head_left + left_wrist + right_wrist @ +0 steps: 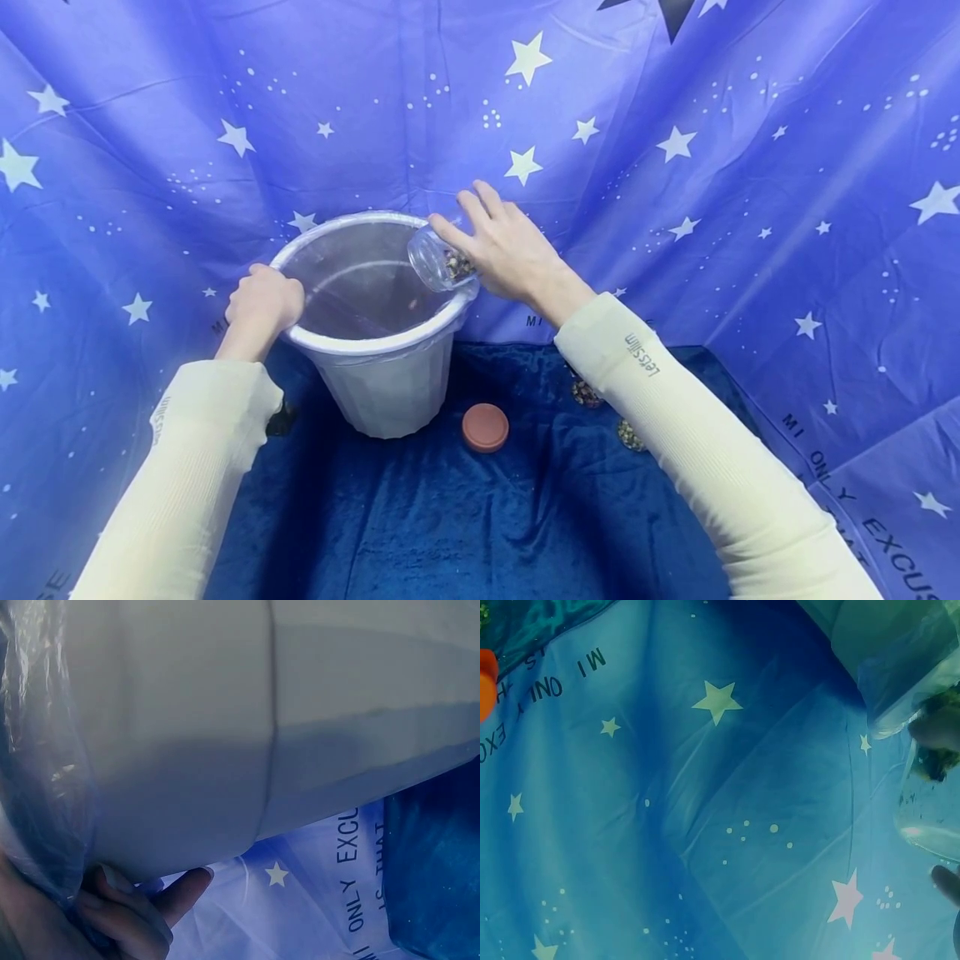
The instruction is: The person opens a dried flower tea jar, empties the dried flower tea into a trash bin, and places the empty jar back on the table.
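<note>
Holding tight, the left hand (258, 304) grips the rim of the white plastic bin (382, 392), which has a thin, crinkly clear bag inside. Fingers of the right hand (506, 250) curl round a small clear glass jar (438, 260), tipped over the bin's far rim with brown bits inside. I think it should tip slowly, mouth kept well inside, bin held steady. A round orange lid (484, 427) lies on the soft blue cloth (480, 517).

Both hands (264, 305) (504, 248) forward, fingers curled.
</note>
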{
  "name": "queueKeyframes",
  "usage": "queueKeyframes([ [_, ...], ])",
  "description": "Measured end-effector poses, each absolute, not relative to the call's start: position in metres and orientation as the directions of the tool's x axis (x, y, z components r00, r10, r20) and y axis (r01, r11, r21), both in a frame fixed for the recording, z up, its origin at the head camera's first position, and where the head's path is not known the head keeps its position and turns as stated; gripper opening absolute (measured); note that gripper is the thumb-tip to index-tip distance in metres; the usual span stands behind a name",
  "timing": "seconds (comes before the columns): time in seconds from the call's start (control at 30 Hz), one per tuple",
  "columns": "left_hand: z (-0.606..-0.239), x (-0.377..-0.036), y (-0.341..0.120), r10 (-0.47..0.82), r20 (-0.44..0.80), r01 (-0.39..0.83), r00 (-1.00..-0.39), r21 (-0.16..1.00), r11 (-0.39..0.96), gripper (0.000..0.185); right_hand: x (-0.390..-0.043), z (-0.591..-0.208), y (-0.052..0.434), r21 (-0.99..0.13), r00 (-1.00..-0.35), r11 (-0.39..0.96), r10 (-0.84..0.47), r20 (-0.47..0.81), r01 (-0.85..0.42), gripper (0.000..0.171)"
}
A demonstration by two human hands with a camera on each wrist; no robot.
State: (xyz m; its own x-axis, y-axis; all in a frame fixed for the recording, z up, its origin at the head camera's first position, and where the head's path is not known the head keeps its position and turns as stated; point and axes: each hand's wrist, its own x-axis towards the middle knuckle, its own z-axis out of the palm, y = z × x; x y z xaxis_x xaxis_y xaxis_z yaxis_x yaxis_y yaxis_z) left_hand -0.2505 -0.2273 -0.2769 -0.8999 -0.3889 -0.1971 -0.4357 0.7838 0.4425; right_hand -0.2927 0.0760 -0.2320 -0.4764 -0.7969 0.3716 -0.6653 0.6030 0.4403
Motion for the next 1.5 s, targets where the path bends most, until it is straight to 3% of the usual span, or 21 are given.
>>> queueKeyframes([
  [0.3,-0.276,-0.250,-0.228,-0.386,-0.198,-0.434,-0.901,0.437,0.788,0.070,-0.294,-0.235,0.083,0.336,-0.557,0.676,-0.733,0.391,-0.656,0.096],
  [0.53,-0.276,-0.250,-0.227,-0.387,-0.193,-0.432,-0.902,0.441,0.787,0.070,-0.295,-0.238,0.087,0.219,-0.633,0.727,-0.679,0.372,-0.651,0.097],
  [0.73,-0.276,-0.250,-0.227,-0.383,-0.193,-0.429,-0.903,0.438,0.791,0.070,-0.295,-0.233,0.094,0.142,-0.686,0.733,-0.675,0.274,-0.665,0.101],
  [0.87,-0.276,-0.250,-0.227,-0.381,-0.196,-0.429,-0.903,0.434,0.792,0.071,-0.296,-0.228,0.101,0.153,-0.667,0.711,-0.699,0.256,-0.686,0.101],
  [1.13,-0.277,-0.251,-0.228,-0.384,-0.203,-0.434,-0.901,0.440,0.787,0.070,-0.299,-0.223,0.104,0.236,-0.554,0.650,-0.749,0.363,-0.723,0.094],
  [1.5,-0.275,-0.251,-0.228,-0.379,-0.201,-0.429,-0.903,0.441,0.788,0.070,-0.293,-0.215,0.089,0.213,-0.586,0.650,-0.755,0.293,-0.730,0.083],
])
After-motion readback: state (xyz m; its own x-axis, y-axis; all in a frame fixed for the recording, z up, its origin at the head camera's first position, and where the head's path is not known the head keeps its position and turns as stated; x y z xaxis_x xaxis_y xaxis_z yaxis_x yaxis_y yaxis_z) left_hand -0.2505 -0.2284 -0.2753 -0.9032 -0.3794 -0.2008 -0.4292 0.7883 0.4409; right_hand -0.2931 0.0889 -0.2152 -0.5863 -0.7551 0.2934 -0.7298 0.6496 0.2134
